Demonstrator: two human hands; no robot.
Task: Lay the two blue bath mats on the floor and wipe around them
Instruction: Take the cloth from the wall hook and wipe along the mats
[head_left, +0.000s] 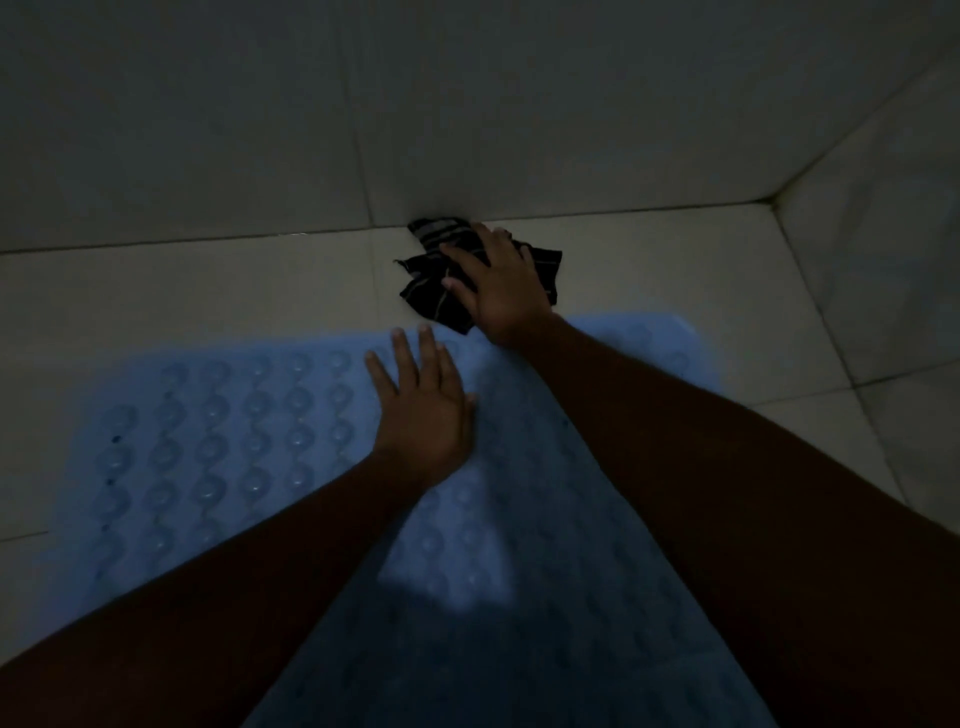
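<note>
A light blue bath mat (234, 447) with rows of round suction cups lies flat on the pale tiled floor and fills the lower half of the view. My left hand (423, 405) rests flat on the mat, fingers spread, holding nothing. My right hand (498, 286) presses down on a dark striped cloth (431, 291) on the floor just beyond the mat's far edge, close to the wall. Only one mat can be made out in the dim light; my forearms hide part of it.
A tiled wall (363, 104) rises right behind the cloth. A second wall (883, 234) meets it in a corner at the right. Bare floor tiles (182, 291) lie left of the cloth and to the right of the mat.
</note>
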